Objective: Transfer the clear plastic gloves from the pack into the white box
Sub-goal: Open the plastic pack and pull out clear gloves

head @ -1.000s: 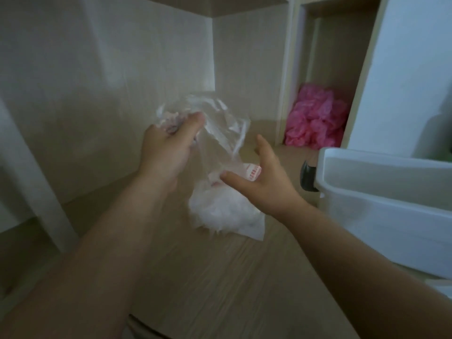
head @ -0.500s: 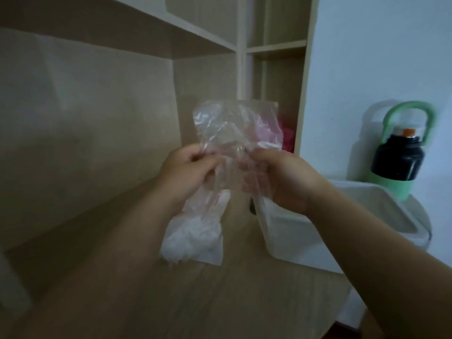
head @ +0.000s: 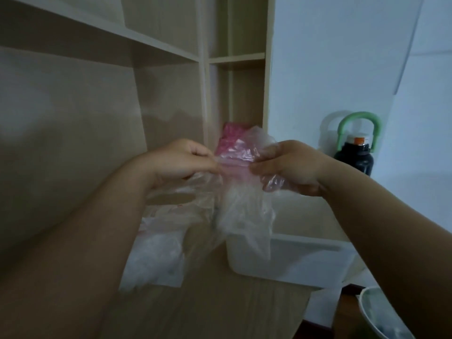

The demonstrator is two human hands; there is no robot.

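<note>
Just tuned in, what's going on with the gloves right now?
A person pinches a clear plastic glove between the left hand and the right hand, pulling it taut so that it hangs down, apparently above the left end of the white box. It is not in the box yet. The pack, with more gloves inside, lies on the wooden desk left of the box.

The white box's [head: 305,260] near corner is veiled by hanging clear plastic [head: 244,216]. Left of the box, the blurred pack [head: 156,260] is partly covered by a forearm [head: 85,241]. Right of it, a round container [head: 381,311] is cut off.
</note>
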